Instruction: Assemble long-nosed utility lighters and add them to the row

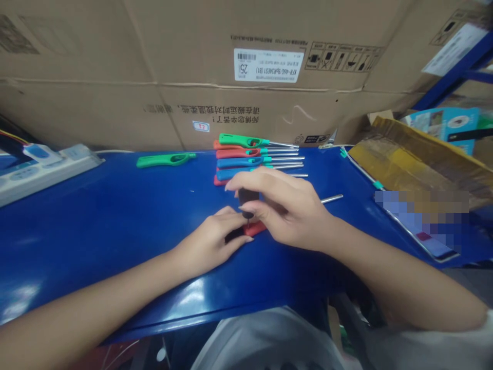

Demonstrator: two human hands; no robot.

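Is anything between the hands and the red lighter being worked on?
Nothing visible. The left hand rests on the end of the red lighter on the blue table, and the right hand holds a dark tool upright, tip down on it. The stack of lighters lies farther back, behind the hands.

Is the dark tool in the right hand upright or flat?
Upright: the dark tool stands tip-down on the red lighter, gripped by the right hand.

Glossy blue surface (pixel 115 221). On it: white plastic power strip (pixel 42 169) far left, lone green plastic lighter handle (pixel 164 160) left of centre, tidy row of green, red and blue long-nosed lighters (pixel 254 156) at back, red plastic lighter body (pixel 254 229) centre, mostly covered.
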